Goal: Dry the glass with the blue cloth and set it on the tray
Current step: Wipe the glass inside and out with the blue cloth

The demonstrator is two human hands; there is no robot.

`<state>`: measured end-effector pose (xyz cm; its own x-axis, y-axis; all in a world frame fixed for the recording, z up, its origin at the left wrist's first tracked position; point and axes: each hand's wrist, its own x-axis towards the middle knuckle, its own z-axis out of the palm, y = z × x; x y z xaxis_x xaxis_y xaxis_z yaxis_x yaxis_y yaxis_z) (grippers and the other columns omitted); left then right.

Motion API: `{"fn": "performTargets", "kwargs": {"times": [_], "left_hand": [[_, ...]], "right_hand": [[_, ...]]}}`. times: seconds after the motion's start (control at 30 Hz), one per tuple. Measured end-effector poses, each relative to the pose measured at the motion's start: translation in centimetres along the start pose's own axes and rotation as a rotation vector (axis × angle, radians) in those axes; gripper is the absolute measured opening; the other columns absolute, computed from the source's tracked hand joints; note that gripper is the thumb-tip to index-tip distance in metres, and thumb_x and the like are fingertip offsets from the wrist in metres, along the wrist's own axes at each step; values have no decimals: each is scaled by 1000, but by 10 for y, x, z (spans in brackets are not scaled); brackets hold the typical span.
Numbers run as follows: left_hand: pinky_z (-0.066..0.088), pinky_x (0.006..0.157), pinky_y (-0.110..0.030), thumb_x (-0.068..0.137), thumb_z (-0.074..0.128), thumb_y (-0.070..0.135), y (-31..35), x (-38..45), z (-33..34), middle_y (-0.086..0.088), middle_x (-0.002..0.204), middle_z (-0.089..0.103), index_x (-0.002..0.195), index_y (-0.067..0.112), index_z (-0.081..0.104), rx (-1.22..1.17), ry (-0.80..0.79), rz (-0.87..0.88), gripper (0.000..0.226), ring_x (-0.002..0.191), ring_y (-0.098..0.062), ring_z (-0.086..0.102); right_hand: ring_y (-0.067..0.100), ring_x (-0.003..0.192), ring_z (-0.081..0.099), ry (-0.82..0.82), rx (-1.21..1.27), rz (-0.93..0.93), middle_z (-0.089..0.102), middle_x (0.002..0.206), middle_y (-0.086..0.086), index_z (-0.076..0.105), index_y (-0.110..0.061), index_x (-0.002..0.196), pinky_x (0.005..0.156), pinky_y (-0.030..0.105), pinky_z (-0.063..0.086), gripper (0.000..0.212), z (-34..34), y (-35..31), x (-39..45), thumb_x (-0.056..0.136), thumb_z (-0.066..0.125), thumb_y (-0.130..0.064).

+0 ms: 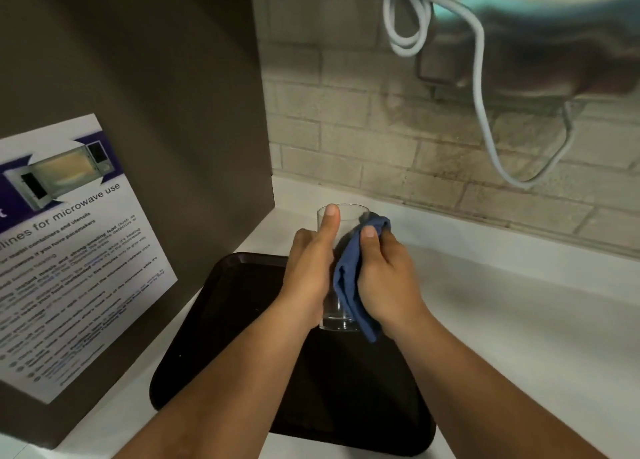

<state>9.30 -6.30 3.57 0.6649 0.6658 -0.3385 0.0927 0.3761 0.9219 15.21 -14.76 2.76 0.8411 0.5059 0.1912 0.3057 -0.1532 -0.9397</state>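
A microwave notice (69, 250) fills the left of the frame and white cables (481, 87) hang at upper right. At centre, above the dark tray (221, 320), your left hand (308, 278) grips the glass (346, 223), thumb along its side. Your right hand (384, 278) clamps the blue cloth (349, 278) against it.

Colours around the tray
Dark brown plastic tray (221, 320) on white table (519, 320); blue cloth (349, 285) and clear glass (346, 223) above it.

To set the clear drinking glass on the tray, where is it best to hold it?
Grip the clear drinking glass around its straight lower wall, from its left side, as the left hand does; the blue cloth covers the right.
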Motion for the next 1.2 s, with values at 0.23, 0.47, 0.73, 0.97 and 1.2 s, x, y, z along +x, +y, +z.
{"fn": "performTargets", "kwargs": {"times": [0.23,0.47,0.73,0.97,1.2], "left_hand": [[59,103,-47,67,69,78,-3,-7,3,-16,116,81,124,14,75,19,-94,16,86,109,-30,78],[62,77,-46,92,53,77,16,-16,4,-16,104,79,115,13,72,-127,-63,-141,71,92,-33,77],[53,104,-43,94,51,75,10,-3,6,-14,125,70,137,11,61,38,94,-9,78,112,-27,69],[60,93,-53,93,53,76,13,-14,0,-15,115,77,125,17,68,-101,11,-56,69,103,-34,75],[55,95,-46,95,49,75,19,-2,-1,-12,113,70,126,15,67,-5,102,-25,70,103,-27,68]], "right_hand": [[1,68,60,115,-144,-77,63,80,-2,54,-11,112,55,4,43,35,6,-3,-8,102,32,-37],[15,70,62,-142,264,335,64,82,1,58,-27,81,71,38,55,29,-13,5,7,100,38,-34],[1,77,60,-12,-199,-183,58,92,-4,46,-15,114,64,9,45,26,10,0,-32,100,35,-35],[12,60,67,-77,217,267,67,59,2,62,-11,77,75,29,54,54,-1,-4,19,102,27,-44],[4,76,66,-96,-78,-121,65,87,-2,46,-24,105,68,18,53,18,10,2,-39,101,34,-37]]}}
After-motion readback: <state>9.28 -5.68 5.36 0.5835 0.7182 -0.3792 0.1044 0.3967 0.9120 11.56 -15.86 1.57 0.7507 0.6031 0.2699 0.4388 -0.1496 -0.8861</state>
